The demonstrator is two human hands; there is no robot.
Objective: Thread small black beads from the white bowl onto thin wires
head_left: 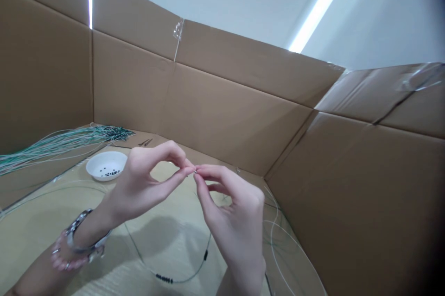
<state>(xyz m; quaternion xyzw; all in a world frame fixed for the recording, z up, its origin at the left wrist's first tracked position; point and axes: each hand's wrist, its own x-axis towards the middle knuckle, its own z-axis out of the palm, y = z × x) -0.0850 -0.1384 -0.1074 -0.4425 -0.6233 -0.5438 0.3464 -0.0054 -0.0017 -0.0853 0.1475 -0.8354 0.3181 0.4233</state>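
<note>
Two fingertip pinches meet over a fine pale strand [195,171], a green beaded cord [189,280] looping below.

The left hand [156,178] and right hand [232,205] are both clamped on the strand, thumb to finger — tip to tip, presumably because something so thin needs steadying close up; whether it joins the cord is hidden. Of the black beads [164,279] on the cord, one row sits low between the hands, where slack probably lets them settle. Just left of the left hand is a white bowl [107,159] of loose beads — handy for reaching, it seems.
</note>
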